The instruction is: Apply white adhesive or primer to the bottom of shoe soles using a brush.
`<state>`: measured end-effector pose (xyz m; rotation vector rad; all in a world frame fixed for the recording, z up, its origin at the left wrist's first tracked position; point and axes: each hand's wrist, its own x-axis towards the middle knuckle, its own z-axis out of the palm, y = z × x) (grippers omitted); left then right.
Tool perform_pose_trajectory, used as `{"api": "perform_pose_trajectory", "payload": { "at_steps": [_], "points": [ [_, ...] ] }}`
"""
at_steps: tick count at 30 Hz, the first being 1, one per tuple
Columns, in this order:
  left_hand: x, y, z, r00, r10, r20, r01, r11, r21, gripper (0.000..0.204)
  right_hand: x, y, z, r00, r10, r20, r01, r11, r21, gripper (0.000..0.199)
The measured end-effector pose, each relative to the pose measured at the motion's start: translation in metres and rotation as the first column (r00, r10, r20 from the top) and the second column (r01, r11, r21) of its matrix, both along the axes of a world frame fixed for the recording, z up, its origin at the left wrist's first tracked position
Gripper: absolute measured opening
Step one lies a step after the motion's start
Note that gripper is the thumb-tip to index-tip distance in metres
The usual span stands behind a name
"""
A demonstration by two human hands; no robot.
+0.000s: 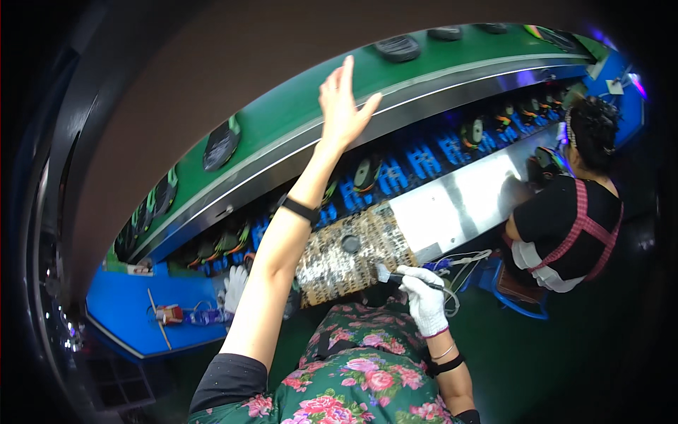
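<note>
Right hand grips tool; tray just beside.

slim dark pen-like tool, lying near-level, tip on the speckled tray.

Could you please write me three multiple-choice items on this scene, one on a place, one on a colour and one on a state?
1. Where is the left hand?
A. raised over the green belt
B. resting on the tray
C. in the lap

2. What colour is the glove on the right hand?
A. blue
B. white
C. black

3. How is the left hand?
A. shut on a tool
B. open, fingers spread
C. hidden from view

Answers: 1 A, since the arm stretches up with the hand in front of the belt; 2 B, the glove gripping the pen-like tool is white; 3 B, palm and fingers are spread and hold nothing.
</note>
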<state>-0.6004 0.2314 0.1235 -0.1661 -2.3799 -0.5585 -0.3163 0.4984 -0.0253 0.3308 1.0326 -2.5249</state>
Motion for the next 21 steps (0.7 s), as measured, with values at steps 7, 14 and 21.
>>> {"api": "perform_pose_trajectory", "payload": {
  "at_steps": [7,14,21],
  "points": [
    [-0.108,0.072,-0.012,0.965,0.126,0.229,-0.144,0.987,0.065,0.060,0.006,0.021,0.022,0.985,-0.167,0.036,0.163,0.983,0.082,0.023],
    [-0.050,0.007,-0.004,0.946,-0.319,0.053,0.030,0.251,0.968,0.031,0.008,0.030,0.016,0.986,-0.158,-0.061,0.164,0.981,0.100,0.020],
    [0.132,-0.121,-0.001,0.956,0.151,-0.252,0.051,0.758,0.650,0.026,-0.020,0.050,0.036,0.979,-0.168,-0.114,0.176,0.983,0.056,0.018]
  ]
}}
